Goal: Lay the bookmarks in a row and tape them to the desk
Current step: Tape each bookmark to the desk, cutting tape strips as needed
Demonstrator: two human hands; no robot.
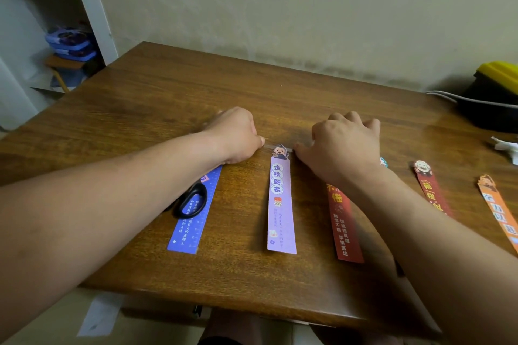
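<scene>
Held at its two ends, a short strip of clear tape is stretched across the cartoon head of the long lilac paper bookmark. The thumb of the left hand is set on one end and the thumb of the right hand on the other. Fingers of both hands are curled, but whether the tape ends are pinched or only pressed flat cannot be told, since the backs of the hands hide the fingertips.

The lilac bookmark lies flat on the brown wooden desk, second in a row. A blue ruler-printed bookmark lies to its left with black-handled scissors resting on it. A dark red bookmark, a second red one and an orange one lie to its right.

The step in hand is judged to be the sticking of this strip. It should be kept taut and level and lowered so that it crosses the bookmark squarely, with wood caught on both sides. The middle is best rubbed down first, then each end outward, so that no bubble or crease is trapped. The bookmark should not be dragged askew while pressure is applied.
</scene>
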